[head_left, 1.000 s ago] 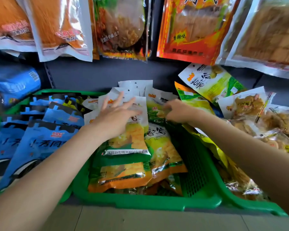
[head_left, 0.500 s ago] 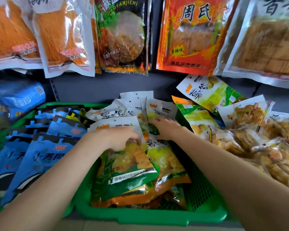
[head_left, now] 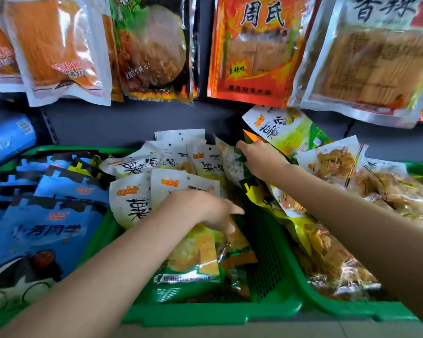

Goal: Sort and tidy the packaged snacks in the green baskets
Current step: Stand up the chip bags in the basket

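Observation:
The middle green basket [head_left: 205, 313] holds several yellow-green snack packets with white tops [head_left: 205, 164], standing in rows. My left hand [head_left: 205, 208] lies over the front packet [head_left: 188, 254], with the fingers curled around its right edge. At the basket's back right corner, my right hand [head_left: 259, 159] closes on the edge of a green-yellow packet [head_left: 259, 193] that drapes over the wall between the baskets. The left green basket [head_left: 83, 150] is full of blue packets [head_left: 47, 228]. The right green basket [head_left: 352, 311] holds clear packets of brown snacks [head_left: 327, 259].
Large orange and red snack bags [head_left: 249, 50] hang on the grey back wall above the baskets. One yellow-green packet [head_left: 286, 128] leans against the wall over the right basket. A blue bag [head_left: 7, 135] lies at far left. A pale shelf edge runs below the baskets.
My left hand has slid right across the front packets, from an open palm to a curled hold. My right hand has moved back and right to the basket's corner.

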`<state>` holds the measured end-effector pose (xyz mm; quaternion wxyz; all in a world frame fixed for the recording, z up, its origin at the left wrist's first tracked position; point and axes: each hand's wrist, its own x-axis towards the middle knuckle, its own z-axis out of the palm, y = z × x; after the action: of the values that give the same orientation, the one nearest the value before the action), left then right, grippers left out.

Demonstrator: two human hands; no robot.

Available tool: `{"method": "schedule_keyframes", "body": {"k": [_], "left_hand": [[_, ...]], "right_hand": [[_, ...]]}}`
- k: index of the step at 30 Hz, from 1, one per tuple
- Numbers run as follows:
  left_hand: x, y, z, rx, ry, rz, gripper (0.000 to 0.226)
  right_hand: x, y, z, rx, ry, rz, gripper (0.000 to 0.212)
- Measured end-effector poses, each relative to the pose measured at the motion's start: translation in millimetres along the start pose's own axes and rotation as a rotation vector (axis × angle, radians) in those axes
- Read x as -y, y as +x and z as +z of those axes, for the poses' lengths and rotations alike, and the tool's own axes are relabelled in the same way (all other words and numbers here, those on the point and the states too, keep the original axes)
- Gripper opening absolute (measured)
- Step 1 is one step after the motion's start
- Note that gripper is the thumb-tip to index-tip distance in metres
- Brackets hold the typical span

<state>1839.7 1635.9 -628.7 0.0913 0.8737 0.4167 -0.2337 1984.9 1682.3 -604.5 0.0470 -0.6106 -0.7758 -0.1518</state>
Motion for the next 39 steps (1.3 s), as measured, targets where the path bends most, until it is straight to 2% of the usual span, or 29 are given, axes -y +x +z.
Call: {"method": "schedule_keyframes", "body": {"k": [5,10,15,21,24,27,31,33,36,39], "left_hand": [[-16,22,21,0.106,0.157,-0.049,0.056],[-15,12,17,0.080,0.193,-0.134,0.049],[11,-28,17,0.017,0.093,-0.159,0.034],[17,-44,14,-0.004,0.069,-0.148,0.032],[18,-44,15,-0.001,0.042,-0.146,0.033],[23,-41,21,-0.069,-0.005,-0.107,0.037],[40,-49,26,-0.313,-0.126,-0.049,0.048],[57,-55,28,-0.377,-0.158,-0.141,0.050],[81,-60,38,-0.362,-0.160,-0.354,0.061],[101,-59,47,-0.381,-0.347,-0.611,0.088]], "right_hand": [[-2,-16,6,-0.026,0.047,-0.025,0.046],[1,-24,-1,-0.045,0.098,0.024,0.044],[6,-32,-3,-0.055,0.132,0.056,0.041],[11,-31,-10,-0.102,0.126,0.045,0.050],[13,-30,-11,-0.133,0.090,0.060,0.047],[12,-30,-8,-0.167,0.072,0.087,0.044],[23,-28,-6,-0.181,0.046,0.064,0.047],[34,-22,-5,-0.149,0.024,0.030,0.048],[52,-5,3,-0.035,-0.053,-0.010,0.048],[68,12,24,0.195,-0.090,-0.057,0.049]]}}
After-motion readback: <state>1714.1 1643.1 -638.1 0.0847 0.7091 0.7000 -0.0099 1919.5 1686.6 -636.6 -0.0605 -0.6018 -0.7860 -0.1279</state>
